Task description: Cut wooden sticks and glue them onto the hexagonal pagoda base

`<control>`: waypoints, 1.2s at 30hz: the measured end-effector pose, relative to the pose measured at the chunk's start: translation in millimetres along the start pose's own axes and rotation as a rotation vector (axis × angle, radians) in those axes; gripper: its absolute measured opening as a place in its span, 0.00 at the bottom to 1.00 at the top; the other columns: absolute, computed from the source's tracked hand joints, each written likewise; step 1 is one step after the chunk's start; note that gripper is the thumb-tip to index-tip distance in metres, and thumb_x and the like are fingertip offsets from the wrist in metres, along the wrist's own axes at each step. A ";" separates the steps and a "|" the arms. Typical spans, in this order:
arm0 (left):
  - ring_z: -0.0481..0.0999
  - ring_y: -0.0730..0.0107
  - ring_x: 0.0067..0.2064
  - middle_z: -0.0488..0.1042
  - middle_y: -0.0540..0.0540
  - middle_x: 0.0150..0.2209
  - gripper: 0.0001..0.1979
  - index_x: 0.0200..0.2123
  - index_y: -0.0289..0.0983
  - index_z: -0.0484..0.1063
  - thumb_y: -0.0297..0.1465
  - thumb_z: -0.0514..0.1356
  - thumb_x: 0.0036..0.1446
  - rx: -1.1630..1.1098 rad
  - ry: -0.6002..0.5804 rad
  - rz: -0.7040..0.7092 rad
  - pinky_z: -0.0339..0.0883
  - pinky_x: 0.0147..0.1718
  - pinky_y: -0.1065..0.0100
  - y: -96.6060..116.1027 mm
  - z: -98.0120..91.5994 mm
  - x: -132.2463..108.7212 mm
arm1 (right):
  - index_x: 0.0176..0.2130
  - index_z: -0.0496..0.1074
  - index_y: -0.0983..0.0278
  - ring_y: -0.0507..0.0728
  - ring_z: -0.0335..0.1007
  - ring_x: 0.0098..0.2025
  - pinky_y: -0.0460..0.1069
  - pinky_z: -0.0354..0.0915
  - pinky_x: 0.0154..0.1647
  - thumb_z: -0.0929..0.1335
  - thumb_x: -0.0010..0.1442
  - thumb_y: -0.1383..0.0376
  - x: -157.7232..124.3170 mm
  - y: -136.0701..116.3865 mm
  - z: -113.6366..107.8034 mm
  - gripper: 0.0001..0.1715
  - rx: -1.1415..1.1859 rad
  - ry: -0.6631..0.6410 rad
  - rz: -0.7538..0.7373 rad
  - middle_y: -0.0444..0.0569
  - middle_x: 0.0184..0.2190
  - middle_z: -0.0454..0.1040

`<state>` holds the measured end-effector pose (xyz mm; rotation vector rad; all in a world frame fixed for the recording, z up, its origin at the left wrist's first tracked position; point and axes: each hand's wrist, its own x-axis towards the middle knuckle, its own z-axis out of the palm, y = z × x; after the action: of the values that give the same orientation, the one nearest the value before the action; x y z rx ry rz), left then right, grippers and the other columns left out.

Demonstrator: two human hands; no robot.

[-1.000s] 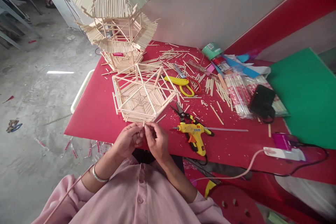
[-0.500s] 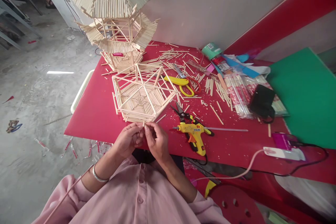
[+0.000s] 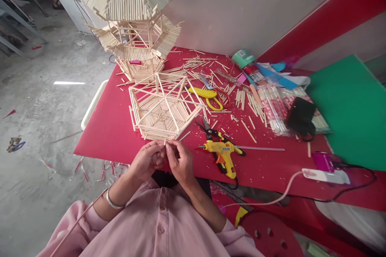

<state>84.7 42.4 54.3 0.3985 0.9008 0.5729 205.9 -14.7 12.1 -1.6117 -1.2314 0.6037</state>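
Note:
My left hand (image 3: 148, 159) and my right hand (image 3: 180, 160) meet at the table's front edge, fingers closed in a pinch. Between the fingertips shows the pale end of a small wooden stick (image 3: 165, 142); the rest of it is hidden by the fingers. Just beyond my hands lies a six-sided stick frame (image 3: 163, 116) with a floor of sticks in rings and open rails above. To the right of my right hand, a yellow glue gun (image 3: 224, 154) rests across black-and-yellow pliers (image 3: 208, 130), a clear glue stick (image 3: 261, 148) poking from its back.
A tall stick pagoda (image 3: 129, 4) stands at the back left. Yellow-handled scissors (image 3: 208, 94) lie among loose sticks (image 3: 196, 64). Packs of wrapped sticks (image 3: 273, 106), a black box-shaped thing (image 3: 300, 114) and a green board (image 3: 346, 116) are at the right. A power strip (image 3: 325, 176) with cables sits near the front edge.

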 end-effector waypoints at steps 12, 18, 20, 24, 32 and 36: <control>0.57 0.82 0.16 0.65 0.54 0.18 0.13 0.28 0.34 0.68 0.32 0.69 0.47 0.004 0.014 0.002 0.49 0.15 0.76 -1.0 0.1 0.9 | 0.43 0.74 0.60 0.55 0.79 0.36 0.48 0.75 0.38 0.66 0.68 0.59 0.7 -2.4 0.1 0.10 0.022 0.004 -0.008 0.48 0.35 0.81; 0.57 0.82 0.16 0.65 0.54 0.18 0.13 0.28 0.34 0.68 0.32 0.69 0.47 0.001 0.008 -0.001 0.49 0.15 0.76 -0.8 0.7 0.1 | 0.43 0.74 0.60 0.55 0.79 0.36 0.48 0.74 0.39 0.66 0.68 0.60 0.2 -1.3 0.0 0.09 0.018 0.002 -0.013 0.48 0.35 0.81; 0.57 0.82 0.16 0.65 0.54 0.18 0.13 0.28 0.34 0.68 0.32 0.69 0.47 0.002 0.013 -0.003 0.49 0.15 0.76 -0.6 0.8 0.0 | 0.43 0.74 0.60 0.55 0.79 0.36 0.48 0.74 0.39 0.66 0.68 0.59 0.0 -0.9 0.0 0.09 0.017 -0.003 -0.010 0.48 0.35 0.81; 0.57 0.82 0.16 0.65 0.54 0.18 0.13 0.28 0.34 0.68 0.33 0.70 0.47 0.009 0.020 -0.003 0.49 0.15 0.76 -0.2 0.7 0.1 | 0.43 0.74 0.61 0.54 0.79 0.35 0.47 0.74 0.38 0.65 0.68 0.59 0.5 -1.4 -0.3 0.10 0.014 -0.014 -0.003 0.48 0.34 0.81; 0.57 0.82 0.16 0.65 0.55 0.18 0.13 0.28 0.34 0.67 0.33 0.69 0.48 0.021 0.010 -0.004 0.49 0.16 0.76 -0.3 -0.3 0.5 | 0.43 0.74 0.60 0.55 0.79 0.34 0.48 0.74 0.37 0.65 0.68 0.59 0.5 -0.8 -0.6 0.10 0.017 -0.012 -0.008 0.48 0.34 0.81; 0.57 0.82 0.16 0.65 0.55 0.18 0.13 0.28 0.34 0.67 0.33 0.69 0.48 0.023 -0.001 0.002 0.49 0.16 0.76 -1.3 -1.6 0.8 | 0.43 0.74 0.60 0.54 0.79 0.34 0.48 0.74 0.36 0.65 0.68 0.58 0.4 -0.2 -0.2 0.10 0.015 -0.010 -0.009 0.47 0.33 0.81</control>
<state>84.2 42.0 52.3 0.4207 0.9064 0.5641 206.2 -14.5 12.4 -1.5915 -1.2388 0.6147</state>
